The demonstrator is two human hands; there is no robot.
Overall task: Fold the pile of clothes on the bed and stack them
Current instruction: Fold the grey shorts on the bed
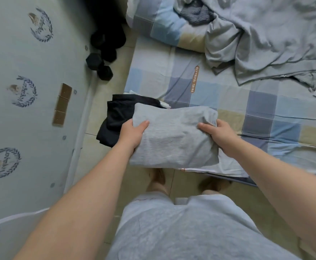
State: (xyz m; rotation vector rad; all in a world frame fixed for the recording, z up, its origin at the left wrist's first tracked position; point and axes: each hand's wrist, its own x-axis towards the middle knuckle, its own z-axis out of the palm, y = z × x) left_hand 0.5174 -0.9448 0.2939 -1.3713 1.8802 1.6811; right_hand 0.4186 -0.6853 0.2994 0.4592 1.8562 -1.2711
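The left hand (pixel 132 133) and right hand (pixel 221 134) grip the folded grey cotton garment (pixel 174 139) between them, thumbs on top, fingers hidden below. It partly hides a folded black garment (pixel 119 113) by the left hand.

The bed (pixel 228 102) wears a checked sheet of blue, grey and beige squares. At its far end lies a checked pillow (pixel 168 29). Partly over it sprawls a crumpled heap of grey clothes (pixel 266 40), with a dark striped piece (pixel 196 15) among them. At the near left corner sits a black stack (pixel 119 113), overhanging the edge, with a white cloth (pixel 165 105) showing from under it. A folded garment (pixel 172 136) covers the stack's right side. On the tiled floor (pixel 106 91) beside the bed lie black dumbbells (pixel 104 72).
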